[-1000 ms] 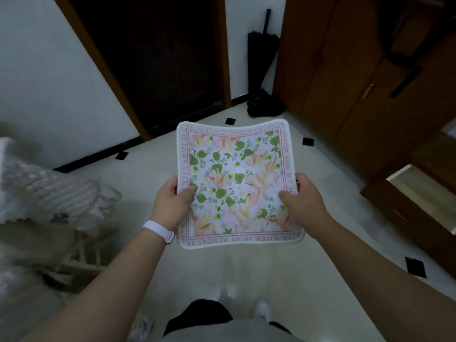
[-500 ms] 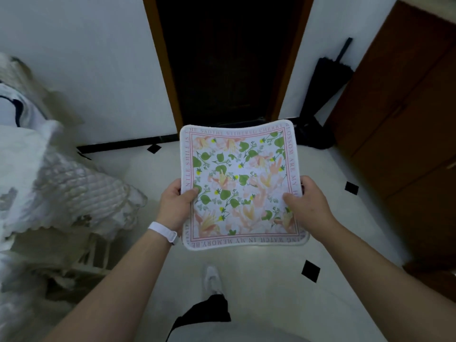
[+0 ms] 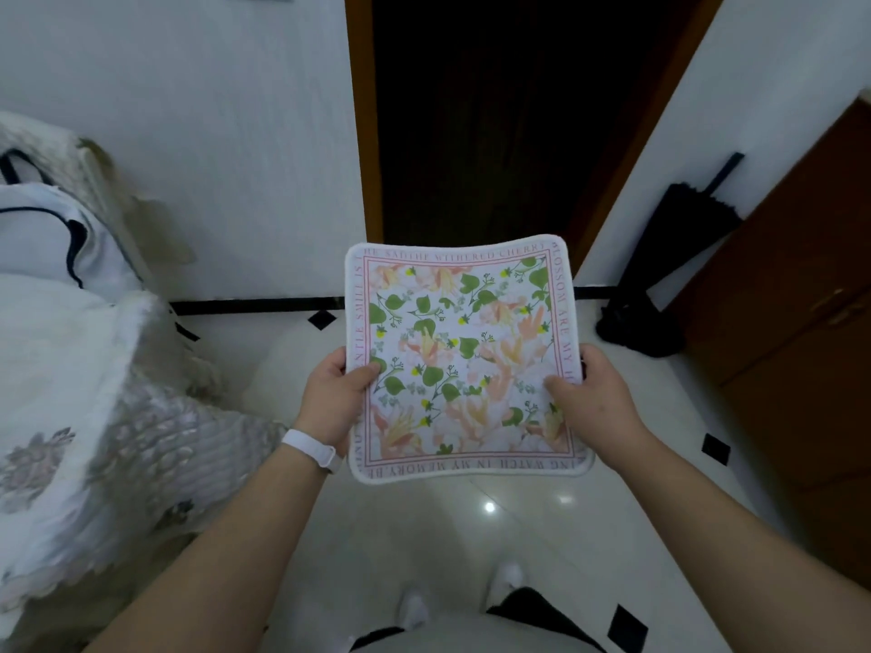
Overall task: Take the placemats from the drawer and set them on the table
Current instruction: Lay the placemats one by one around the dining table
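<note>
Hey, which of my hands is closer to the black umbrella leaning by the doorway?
Right. The right hand grips the right edge of the placemat, below and left of the umbrella; the left hand grips the opposite edge, farther away.

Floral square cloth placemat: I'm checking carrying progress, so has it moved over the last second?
Yes. The floral square cloth placemat swung left: from in line with the black folded umbrella to in line with the dark wooden-framed doorway.

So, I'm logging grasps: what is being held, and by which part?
The floral placemat, by its side edges: the left hand pinches the left edge, the right hand the right edge, thumbs on top.
</note>
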